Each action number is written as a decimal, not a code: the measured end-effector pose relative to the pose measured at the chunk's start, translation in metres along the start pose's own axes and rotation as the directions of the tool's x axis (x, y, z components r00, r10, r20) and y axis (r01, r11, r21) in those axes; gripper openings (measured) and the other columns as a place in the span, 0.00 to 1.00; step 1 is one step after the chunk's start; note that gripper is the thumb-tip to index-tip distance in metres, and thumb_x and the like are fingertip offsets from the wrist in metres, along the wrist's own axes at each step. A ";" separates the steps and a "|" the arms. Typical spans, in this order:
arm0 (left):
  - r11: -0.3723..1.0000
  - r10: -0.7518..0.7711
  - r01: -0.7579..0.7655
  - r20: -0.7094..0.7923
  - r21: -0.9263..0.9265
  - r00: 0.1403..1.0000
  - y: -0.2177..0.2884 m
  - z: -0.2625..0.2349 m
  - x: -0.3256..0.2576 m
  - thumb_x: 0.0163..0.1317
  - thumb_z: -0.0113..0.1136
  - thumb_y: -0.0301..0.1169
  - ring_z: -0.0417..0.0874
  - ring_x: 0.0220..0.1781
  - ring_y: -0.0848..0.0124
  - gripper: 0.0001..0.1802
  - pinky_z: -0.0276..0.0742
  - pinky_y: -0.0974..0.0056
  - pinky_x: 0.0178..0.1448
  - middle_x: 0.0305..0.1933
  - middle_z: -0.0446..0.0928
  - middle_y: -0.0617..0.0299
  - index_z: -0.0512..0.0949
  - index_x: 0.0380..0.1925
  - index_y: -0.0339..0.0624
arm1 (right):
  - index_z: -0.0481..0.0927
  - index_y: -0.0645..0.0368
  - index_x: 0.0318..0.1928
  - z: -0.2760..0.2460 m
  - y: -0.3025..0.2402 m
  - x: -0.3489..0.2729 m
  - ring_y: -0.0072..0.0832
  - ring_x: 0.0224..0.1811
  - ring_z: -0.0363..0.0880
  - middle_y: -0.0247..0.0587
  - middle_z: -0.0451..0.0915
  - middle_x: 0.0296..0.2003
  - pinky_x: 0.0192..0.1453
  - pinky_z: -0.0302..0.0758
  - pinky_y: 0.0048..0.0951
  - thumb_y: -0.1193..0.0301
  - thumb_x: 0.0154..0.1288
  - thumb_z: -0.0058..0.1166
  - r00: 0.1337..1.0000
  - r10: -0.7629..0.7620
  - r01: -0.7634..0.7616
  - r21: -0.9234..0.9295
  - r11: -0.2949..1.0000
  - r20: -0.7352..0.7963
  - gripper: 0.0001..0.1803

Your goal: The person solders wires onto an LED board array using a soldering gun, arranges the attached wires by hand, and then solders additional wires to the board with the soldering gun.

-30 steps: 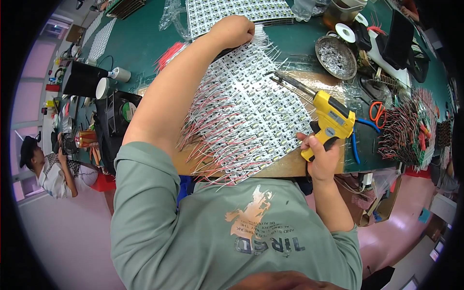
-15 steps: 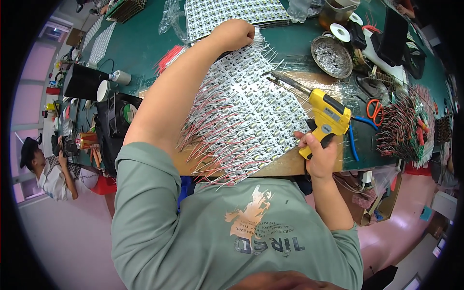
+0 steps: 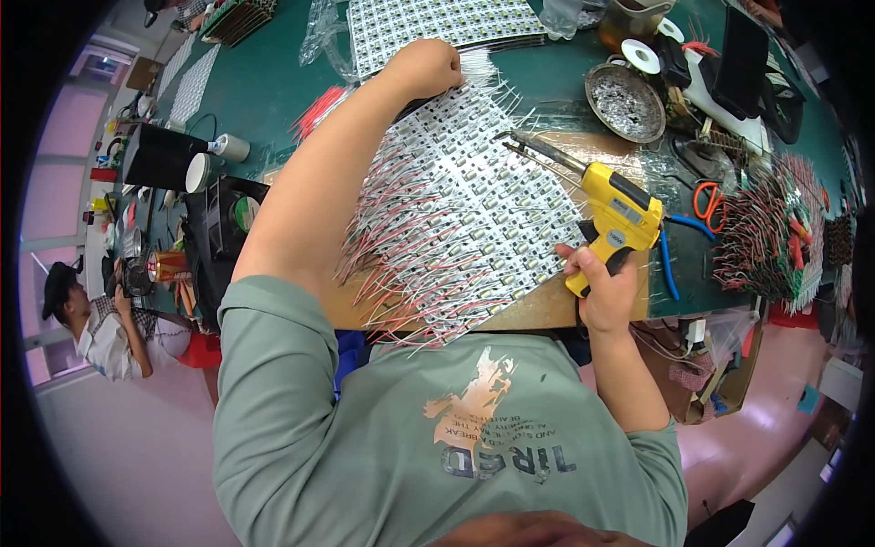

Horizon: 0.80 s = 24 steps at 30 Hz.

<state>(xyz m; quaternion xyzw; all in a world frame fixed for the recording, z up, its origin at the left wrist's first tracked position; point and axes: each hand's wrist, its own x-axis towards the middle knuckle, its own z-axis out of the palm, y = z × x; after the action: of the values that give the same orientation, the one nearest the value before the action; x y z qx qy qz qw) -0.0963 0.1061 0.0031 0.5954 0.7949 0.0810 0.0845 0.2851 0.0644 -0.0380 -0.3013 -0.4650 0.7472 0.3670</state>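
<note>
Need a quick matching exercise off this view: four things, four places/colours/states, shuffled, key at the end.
Column one
1. Soldering gun
2. Left hand
3. Scissors
4. Round metal bowl

Column two
A. Orange-handled
B. Filled with silvery bits
C. Gripped in the right hand
D. At the far end of the wired circuit boards

Pairs: 1-C, 2-D, 3-A, 4-B
</note>
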 end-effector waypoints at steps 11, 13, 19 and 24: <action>0.999 -0.031 0.035 0.151 -0.028 0.988 -0.001 -0.007 0.006 0.49 0.71 0.39 0.84 0.34 0.61 0.14 0.78 0.58 0.42 0.31 0.84 0.53 0.86 0.30 0.39 | 0.70 0.64 0.50 -0.004 0.004 0.003 0.31 0.37 0.84 0.39 0.79 0.34 0.43 0.80 0.30 0.79 0.65 0.57 1.000 0.000 0.000 0.007 1.000 0.004 0.15; 0.991 -0.060 0.076 0.142 -0.109 0.988 0.000 -0.009 0.005 0.48 0.72 0.38 0.81 0.31 0.64 0.14 0.76 0.59 0.40 0.28 0.83 0.55 0.85 0.28 0.38 | 0.70 0.64 0.50 -0.005 0.003 0.003 0.32 0.37 0.84 0.39 0.79 0.34 0.43 0.80 0.30 0.79 0.65 0.57 1.000 0.004 -0.004 0.002 1.000 0.005 0.15; 0.954 -0.113 0.138 0.109 -0.265 0.988 0.006 -0.010 0.000 0.48 0.73 0.39 0.76 0.29 0.67 0.15 0.72 0.59 0.37 0.26 0.80 0.60 0.84 0.28 0.39 | 0.70 0.64 0.51 -0.003 0.002 0.001 0.33 0.38 0.84 0.40 0.79 0.34 0.42 0.80 0.30 0.79 0.65 0.57 1.000 0.018 -0.018 -0.005 1.000 -0.006 0.16; 0.946 -0.137 0.123 -0.023 -0.299 0.990 -0.003 -0.013 -0.017 0.51 0.72 0.39 0.77 0.29 0.67 0.13 0.72 0.60 0.37 0.27 0.81 0.59 0.85 0.30 0.40 | 0.69 0.65 0.52 0.001 -0.001 0.000 0.33 0.37 0.84 0.40 0.78 0.31 0.44 0.80 0.32 0.80 0.64 0.55 0.999 0.018 -0.018 -0.010 1.000 -0.029 0.17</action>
<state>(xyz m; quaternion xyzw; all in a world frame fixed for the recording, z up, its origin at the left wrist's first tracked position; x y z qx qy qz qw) -0.0977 0.0883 0.0161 0.5204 0.8129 0.2065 0.1605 0.2849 0.0639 -0.0372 -0.3179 -0.4606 0.7438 0.3654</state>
